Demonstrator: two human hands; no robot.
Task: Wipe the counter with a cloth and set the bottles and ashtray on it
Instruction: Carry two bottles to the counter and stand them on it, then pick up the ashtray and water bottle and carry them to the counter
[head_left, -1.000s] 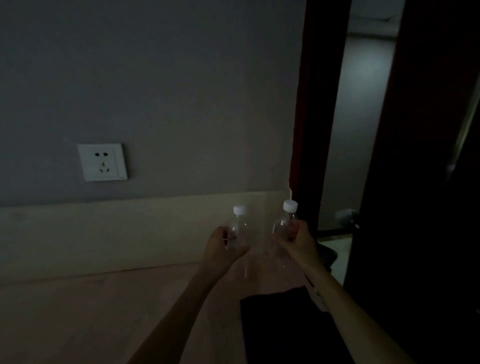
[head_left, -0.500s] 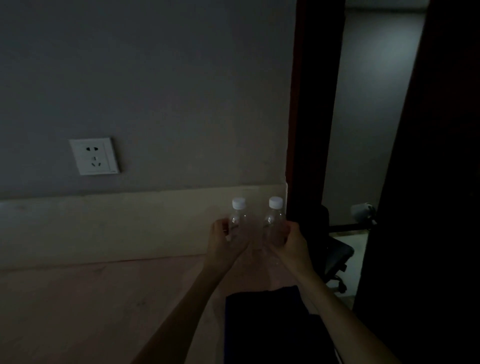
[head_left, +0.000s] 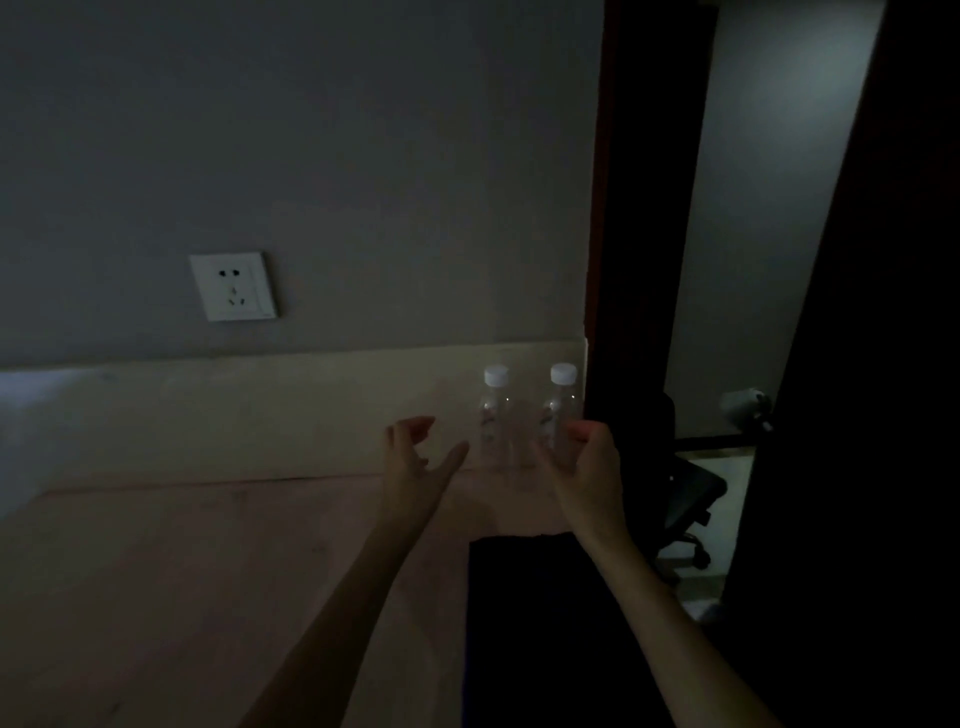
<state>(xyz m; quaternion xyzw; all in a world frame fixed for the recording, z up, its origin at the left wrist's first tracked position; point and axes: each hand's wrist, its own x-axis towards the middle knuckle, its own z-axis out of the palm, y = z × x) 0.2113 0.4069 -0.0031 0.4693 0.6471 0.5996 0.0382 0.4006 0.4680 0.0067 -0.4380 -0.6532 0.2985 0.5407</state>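
Left of the two bottles, a white wall socket (head_left: 234, 286) sits on the grey wall above the pale upstand, and the light wooden counter (head_left: 182, 571) runs out below it. Next comes the left hand (head_left: 415, 462), spread wide and empty, its fingertips just short of the left bottle (head_left: 495, 421) and not touching it. That clear, white-capped bottle stands upright at the back of the counter, close to the upstand, with the right bottle (head_left: 562, 415) just beside it and equally upright. The right hand (head_left: 592, 457) curls loosely around the right bottle's lower side; the dim light leaves it unclear whether the fingers touch the plastic or have just parted from it. In front of the bottles lies a dark flat thing (head_left: 519, 623), too dark to identify. The bottles look placed, so the careful way is to draw both hands straight back towards the body, clear of the light bottles, before reaching for the ashtray, which is not in view.
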